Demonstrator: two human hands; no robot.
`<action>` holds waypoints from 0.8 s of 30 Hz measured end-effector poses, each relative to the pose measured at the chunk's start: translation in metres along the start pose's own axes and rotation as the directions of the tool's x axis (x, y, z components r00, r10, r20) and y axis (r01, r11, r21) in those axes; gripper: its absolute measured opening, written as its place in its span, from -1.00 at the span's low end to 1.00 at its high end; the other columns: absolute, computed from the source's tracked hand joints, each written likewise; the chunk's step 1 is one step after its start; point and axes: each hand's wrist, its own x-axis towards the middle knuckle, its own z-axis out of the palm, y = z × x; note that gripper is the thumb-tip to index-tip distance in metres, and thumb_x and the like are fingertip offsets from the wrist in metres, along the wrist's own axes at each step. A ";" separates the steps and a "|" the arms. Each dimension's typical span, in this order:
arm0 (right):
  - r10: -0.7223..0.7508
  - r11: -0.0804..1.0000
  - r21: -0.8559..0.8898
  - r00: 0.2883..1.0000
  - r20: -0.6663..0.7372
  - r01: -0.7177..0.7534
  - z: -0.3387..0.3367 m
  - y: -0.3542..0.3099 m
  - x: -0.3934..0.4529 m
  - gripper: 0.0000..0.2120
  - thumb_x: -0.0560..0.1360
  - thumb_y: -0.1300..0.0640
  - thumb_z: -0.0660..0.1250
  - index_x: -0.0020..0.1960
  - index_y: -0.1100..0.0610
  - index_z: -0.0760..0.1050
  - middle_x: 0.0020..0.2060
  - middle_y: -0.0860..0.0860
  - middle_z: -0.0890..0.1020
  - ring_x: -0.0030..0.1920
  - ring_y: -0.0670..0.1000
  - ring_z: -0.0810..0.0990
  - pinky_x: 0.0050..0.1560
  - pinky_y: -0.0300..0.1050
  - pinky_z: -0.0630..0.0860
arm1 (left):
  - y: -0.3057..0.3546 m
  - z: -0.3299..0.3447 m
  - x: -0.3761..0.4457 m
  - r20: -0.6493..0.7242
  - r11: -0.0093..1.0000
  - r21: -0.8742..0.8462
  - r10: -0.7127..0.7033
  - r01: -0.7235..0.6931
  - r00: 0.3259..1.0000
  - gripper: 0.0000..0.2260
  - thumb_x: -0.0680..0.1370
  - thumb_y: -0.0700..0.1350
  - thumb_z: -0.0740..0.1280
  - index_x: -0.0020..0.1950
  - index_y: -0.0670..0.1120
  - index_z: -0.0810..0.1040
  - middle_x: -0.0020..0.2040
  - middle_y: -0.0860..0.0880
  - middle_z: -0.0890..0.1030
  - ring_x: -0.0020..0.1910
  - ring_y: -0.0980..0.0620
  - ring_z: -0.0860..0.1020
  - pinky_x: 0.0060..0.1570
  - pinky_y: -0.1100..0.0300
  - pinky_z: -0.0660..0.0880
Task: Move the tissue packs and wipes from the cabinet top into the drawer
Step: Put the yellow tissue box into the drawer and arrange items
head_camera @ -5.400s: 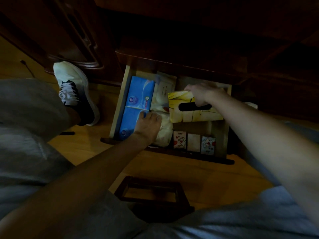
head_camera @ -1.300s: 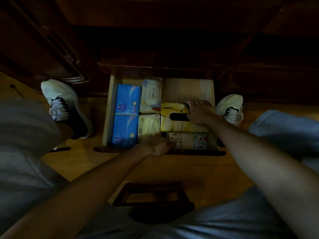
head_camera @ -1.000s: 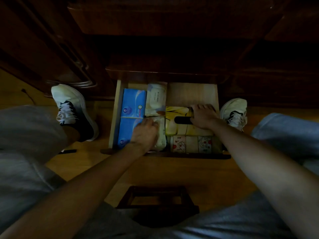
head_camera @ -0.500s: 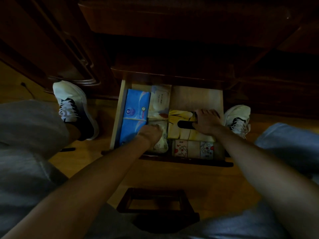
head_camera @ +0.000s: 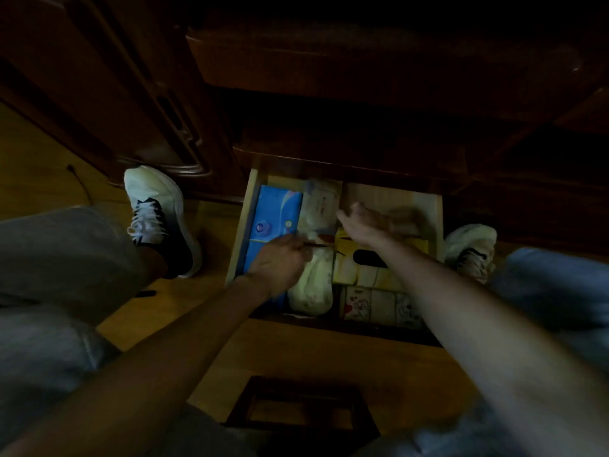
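Note:
The open wooden drawer (head_camera: 395, 196) holds blue tissue packs (head_camera: 275, 214) along its left side. Next to them lie a white wipes pack (head_camera: 321, 206) at the back and a pale soft pack (head_camera: 311, 288) at the front. A yellow tissue box (head_camera: 372, 268) with a dark slot sits to the right, and small patterned packs (head_camera: 379, 306) line the front. My left hand (head_camera: 280, 262) rests with curled fingers where the blue and pale packs meet. My right hand (head_camera: 375, 222), blurred, hovers open above the yellow box with fingers spread.
Dark wooden cabinet fronts (head_camera: 329, 70) rise behind the drawer. White shoes sit at the left (head_camera: 155, 212) and at the right (head_camera: 471, 245) of it. A dark wooden stool frame (head_camera: 303, 407) stands on the wooden floor between my knees.
My right hand has lifted off the yellow tissue box and swung up and left with fingers spread. My left hand stays on the packs at the drawer's left.

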 end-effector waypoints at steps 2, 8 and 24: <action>0.030 0.989 0.140 0.992 0.125 -0.048 0.006 -0.031 0.010 -0.34 0.65 -0.27 0.04 0.59 0.12 0.17 0.48 0.14 0.40 0.43 0.21 0.40 0.38 0.09 0.31 | -0.010 0.000 -0.003 -0.014 0.995 -0.074 -0.068 0.066 0.998 -0.71 0.59 -0.14 0.24 0.28 -0.11 0.58 0.31 -0.11 0.52 0.30 -0.12 0.43 0.23 0.03 0.36; 0.155 0.832 0.496 0.962 0.224 -0.249 0.021 -0.050 0.036 -0.53 0.61 0.03 0.34 0.44 0.21 0.39 -0.11 -0.01 0.60 -0.41 -0.17 0.58 -0.46 -0.27 0.50 | -0.033 0.019 -0.020 0.008 0.987 -0.102 -0.120 0.121 0.993 -0.59 0.57 -0.05 0.27 0.43 -0.02 0.46 0.41 -0.05 0.37 0.44 -0.06 0.28 0.44 0.04 0.19; 0.239 0.050 0.932 0.910 0.338 -0.359 -0.024 0.004 0.008 -0.75 0.69 0.14 0.21 0.29 0.26 0.46 -0.13 0.15 0.61 -0.28 0.00 0.62 -0.40 -0.26 0.54 | -0.022 0.016 -0.005 -0.079 0.948 -0.149 -0.293 0.279 0.953 -0.52 0.62 0.11 0.17 0.50 -0.05 0.35 0.34 -0.09 0.45 0.35 -0.09 0.38 0.34 -0.01 0.32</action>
